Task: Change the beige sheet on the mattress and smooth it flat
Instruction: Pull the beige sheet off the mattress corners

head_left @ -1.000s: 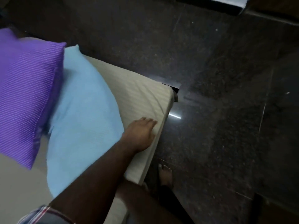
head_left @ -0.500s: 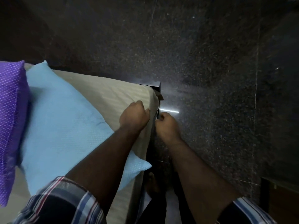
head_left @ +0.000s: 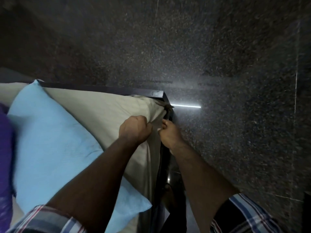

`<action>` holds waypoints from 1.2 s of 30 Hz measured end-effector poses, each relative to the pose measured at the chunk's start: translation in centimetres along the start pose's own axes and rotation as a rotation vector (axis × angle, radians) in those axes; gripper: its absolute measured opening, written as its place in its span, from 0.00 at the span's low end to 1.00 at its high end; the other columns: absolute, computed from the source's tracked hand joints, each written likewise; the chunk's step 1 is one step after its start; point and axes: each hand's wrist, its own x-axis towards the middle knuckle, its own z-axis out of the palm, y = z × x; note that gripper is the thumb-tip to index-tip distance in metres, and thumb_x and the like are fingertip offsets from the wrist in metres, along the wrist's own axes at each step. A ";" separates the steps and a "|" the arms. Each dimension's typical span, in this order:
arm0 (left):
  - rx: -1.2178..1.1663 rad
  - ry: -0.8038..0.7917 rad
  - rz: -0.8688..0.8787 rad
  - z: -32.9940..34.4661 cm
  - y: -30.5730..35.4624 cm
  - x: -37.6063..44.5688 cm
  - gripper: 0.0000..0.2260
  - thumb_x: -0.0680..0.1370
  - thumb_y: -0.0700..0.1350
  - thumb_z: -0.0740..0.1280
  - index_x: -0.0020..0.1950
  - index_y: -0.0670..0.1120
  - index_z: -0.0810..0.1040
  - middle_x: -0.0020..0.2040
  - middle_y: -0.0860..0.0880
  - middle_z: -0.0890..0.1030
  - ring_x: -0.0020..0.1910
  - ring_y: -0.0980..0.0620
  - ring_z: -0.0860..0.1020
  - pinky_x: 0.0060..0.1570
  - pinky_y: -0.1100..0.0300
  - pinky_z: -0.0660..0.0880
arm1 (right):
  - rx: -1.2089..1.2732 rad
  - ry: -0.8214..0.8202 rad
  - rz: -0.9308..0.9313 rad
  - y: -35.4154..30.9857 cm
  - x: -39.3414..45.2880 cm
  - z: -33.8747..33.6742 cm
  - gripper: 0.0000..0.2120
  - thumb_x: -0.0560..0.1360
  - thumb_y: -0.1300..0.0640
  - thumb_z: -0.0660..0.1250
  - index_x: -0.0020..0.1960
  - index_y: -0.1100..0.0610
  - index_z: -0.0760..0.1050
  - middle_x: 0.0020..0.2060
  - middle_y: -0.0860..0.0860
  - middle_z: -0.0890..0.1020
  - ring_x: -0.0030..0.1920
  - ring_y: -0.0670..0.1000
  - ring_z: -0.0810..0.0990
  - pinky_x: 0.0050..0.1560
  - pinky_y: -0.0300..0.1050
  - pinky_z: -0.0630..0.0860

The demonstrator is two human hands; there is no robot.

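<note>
The beige sheet (head_left: 104,111) is bunched up at the bed's far corner, and we've got both hands on it. Our left hand (head_left: 134,130) is a tight grip, fingers curled under, clenched on a fold of the cloth on top of the mattress edge. Just to the right of that grip, nearly touching it, our right hand (head_left: 168,133) pinches the sheet's hanging side, thumb and fingers closed on the fabric where it drops down the flank of the bed. Beyond both grips the cloth pulls into creases that run toward the corner, where a darker, brownish bit shows under the lifted edge; we cannot tell what that is. The dark bed frame (head_left: 101,89) runs along the far side of the sheet and turns the corner just past our right grip.

Left of our left grip, the light blue pillow (head_left: 50,140) lies on the sheet, our left forearm crossing over its near end. Further left again, at the picture's edge, sits the purple pillow (head_left: 5,165), touching the blue one. Right of our right grip is dark speckled floor (head_left: 235,81), with a bright streak of reflected light (head_left: 186,105) just beyond the bed corner. Checked sleeves (head_left: 249,214) show at both arms.
</note>
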 end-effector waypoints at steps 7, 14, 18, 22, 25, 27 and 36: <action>-0.057 0.132 0.088 -3.8 -3.4 -4.4 0.20 0.78 0.52 0.64 0.30 0.45 0.64 0.30 0.45 0.72 0.40 0.37 0.77 0.36 0.55 0.62 | 0.068 0.011 -0.132 -1.6 -0.5 2.3 0.29 0.76 0.62 0.69 0.75 0.52 0.68 0.68 0.55 0.75 0.66 0.56 0.76 0.67 0.56 0.75; -0.147 0.188 0.139 -7.5 -4.5 -8.2 0.20 0.79 0.51 0.64 0.30 0.46 0.65 0.37 0.39 0.80 0.43 0.36 0.79 0.37 0.53 0.66 | -0.005 0.238 -0.242 -4.5 -6.9 3.0 0.04 0.78 0.60 0.65 0.49 0.55 0.79 0.47 0.54 0.83 0.49 0.55 0.79 0.50 0.49 0.76; -0.298 0.255 0.046 -11.0 -9.6 -12.1 0.19 0.75 0.55 0.58 0.33 0.42 0.71 0.32 0.42 0.80 0.39 0.39 0.80 0.41 0.49 0.76 | 0.226 0.092 -0.367 -8.5 -13.7 4.8 0.08 0.80 0.63 0.61 0.47 0.53 0.76 0.38 0.49 0.75 0.38 0.45 0.72 0.44 0.42 0.70; -0.400 0.384 -0.185 -12.3 -17.8 -19.2 0.20 0.75 0.55 0.59 0.30 0.42 0.68 0.28 0.43 0.74 0.35 0.38 0.76 0.37 0.49 0.72 | 0.094 -0.347 -0.529 -12.2 -23.6 13.1 0.07 0.80 0.69 0.60 0.54 0.69 0.76 0.43 0.61 0.77 0.41 0.45 0.75 0.43 0.32 0.71; -0.327 0.237 -0.396 -10.3 -23.1 -22.1 0.17 0.80 0.52 0.64 0.38 0.42 0.74 0.39 0.39 0.80 0.43 0.36 0.79 0.45 0.47 0.76 | -0.150 -0.494 -0.555 -11.5 -27.1 17.1 0.07 0.80 0.65 0.62 0.52 0.66 0.79 0.48 0.64 0.82 0.48 0.57 0.79 0.51 0.47 0.73; -0.228 0.047 -0.465 -8.7 -24.6 -22.7 0.13 0.80 0.54 0.64 0.49 0.43 0.76 0.52 0.37 0.82 0.53 0.36 0.80 0.51 0.48 0.76 | -0.405 -0.504 -0.604 -10.1 -27.5 17.8 0.09 0.80 0.62 0.64 0.54 0.66 0.80 0.53 0.65 0.82 0.55 0.62 0.80 0.55 0.50 0.72; 0.000 0.090 -0.115 -5.8 -19.2 -22.8 0.27 0.79 0.49 0.64 0.78 0.61 0.64 0.81 0.47 0.59 0.74 0.41 0.65 0.64 0.46 0.71 | -0.744 -0.216 -0.551 -10.4 -27.1 14.6 0.18 0.72 0.55 0.60 0.56 0.66 0.77 0.52 0.64 0.80 0.55 0.63 0.77 0.54 0.50 0.71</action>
